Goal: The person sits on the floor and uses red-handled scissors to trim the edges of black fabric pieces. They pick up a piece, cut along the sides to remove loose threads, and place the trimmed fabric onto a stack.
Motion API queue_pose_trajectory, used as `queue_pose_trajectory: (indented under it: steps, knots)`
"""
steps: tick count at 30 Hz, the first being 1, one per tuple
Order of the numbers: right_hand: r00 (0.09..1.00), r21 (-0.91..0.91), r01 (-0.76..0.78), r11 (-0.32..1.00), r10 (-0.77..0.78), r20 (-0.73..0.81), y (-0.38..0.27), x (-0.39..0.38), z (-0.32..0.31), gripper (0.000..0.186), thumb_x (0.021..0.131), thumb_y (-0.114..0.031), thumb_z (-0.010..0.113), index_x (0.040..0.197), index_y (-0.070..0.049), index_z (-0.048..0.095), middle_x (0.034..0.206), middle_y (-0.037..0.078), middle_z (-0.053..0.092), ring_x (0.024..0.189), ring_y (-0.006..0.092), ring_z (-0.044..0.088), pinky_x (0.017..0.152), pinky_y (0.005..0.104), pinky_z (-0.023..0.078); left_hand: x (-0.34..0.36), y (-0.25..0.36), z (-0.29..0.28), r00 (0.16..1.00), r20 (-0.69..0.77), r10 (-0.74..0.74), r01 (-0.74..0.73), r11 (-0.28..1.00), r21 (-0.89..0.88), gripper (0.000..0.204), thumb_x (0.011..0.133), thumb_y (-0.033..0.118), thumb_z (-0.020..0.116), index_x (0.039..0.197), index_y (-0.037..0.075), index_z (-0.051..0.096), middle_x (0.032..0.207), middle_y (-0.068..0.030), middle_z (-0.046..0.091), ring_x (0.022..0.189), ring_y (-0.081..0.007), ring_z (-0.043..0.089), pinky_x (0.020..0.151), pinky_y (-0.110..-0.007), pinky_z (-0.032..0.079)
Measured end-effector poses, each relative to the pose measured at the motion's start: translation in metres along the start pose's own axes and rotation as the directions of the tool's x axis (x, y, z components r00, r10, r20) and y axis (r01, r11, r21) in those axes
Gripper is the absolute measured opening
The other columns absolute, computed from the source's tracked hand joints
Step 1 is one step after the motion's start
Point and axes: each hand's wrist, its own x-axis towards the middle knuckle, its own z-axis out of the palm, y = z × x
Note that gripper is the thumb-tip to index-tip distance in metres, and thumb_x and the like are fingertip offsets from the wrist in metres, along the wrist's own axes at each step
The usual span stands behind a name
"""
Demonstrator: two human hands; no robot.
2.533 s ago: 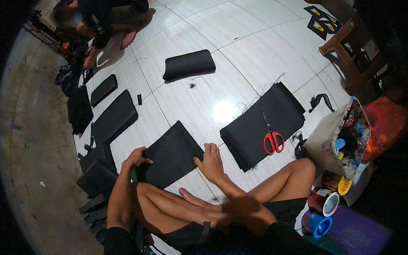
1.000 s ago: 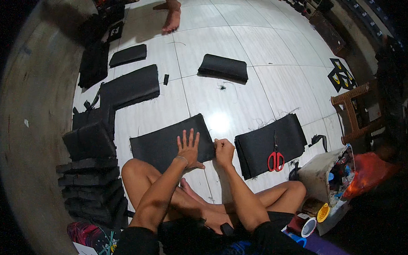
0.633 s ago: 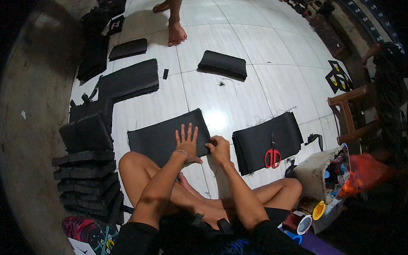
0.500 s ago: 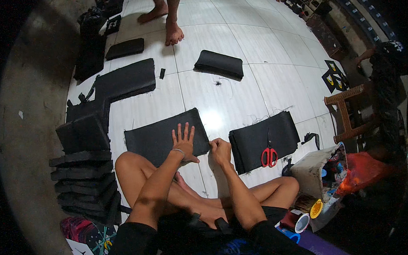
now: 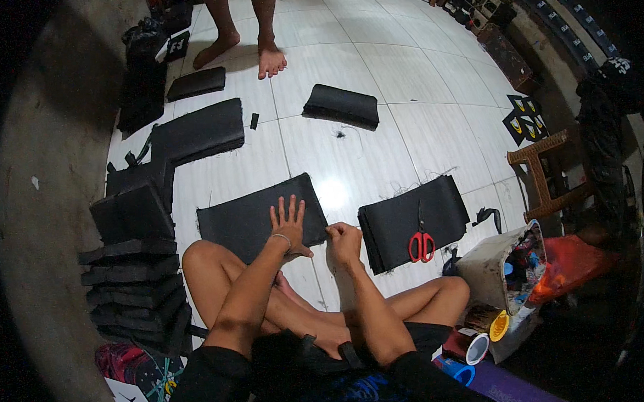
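A black fabric panel with frayed edges lies on the floor in front of my crossed legs. My left hand rests flat on its right half, fingers spread. At the panel's right edge, my right hand is closed in a pinch; whatever sits between the fingertips is too small to make out. To the right of that hand is a stack of black fabric panels with loose threads along its edges. Red-handled scissors lie on top of the stack, blades pointing away from me.
More black fabric stacks lie farther off and to the left. Folded black pieces are piled beside my left knee. A container of clutter and a brown stool stand at right. Another person's bare feet are ahead.
The other person's feet have shifted, one stepping left and nearer. My left hand stays flat on the panel, and my right hand keeps its pinch at the edge.
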Motion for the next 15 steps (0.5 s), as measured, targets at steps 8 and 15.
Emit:
queue_pose_trajectory:
  steps: [8,15]
  knots:
    - [0.984,-0.065,0.071,0.995,-0.081,-0.159,0.036,0.005,-0.046,0.022,0.089,-0.017,0.061,0.091,0.003,0.070,0.074,0.014,0.069,0.065,0.0182,0.066,0.063,0.0323,0.051,0.002,-0.006,0.019,0.979,-0.186,0.087,-0.086,0.996,0.015,0.147,0.050,0.067,0.082,0.153,0.007,-0.004,0.158,-0.0222,-0.011,0.143,-0.0468,-0.015,0.110,-0.066,-0.005]
    - [0.926,-0.269,-0.029,0.963,-0.075,-0.370,0.066,-0.023,-0.159,0.020,0.085,-0.014,0.062,0.093,0.003,0.068,0.085,0.021,0.069,0.079,0.0339,0.068,0.075,0.0395,0.052,-0.008,0.000,0.025,0.917,-0.360,0.173,-0.164,0.985,0.055,0.120,0.066,0.073,0.068,0.155,0.017,0.010,0.160,-0.0146,0.004,0.147,-0.0374,-0.002,0.111,-0.067,0.001]
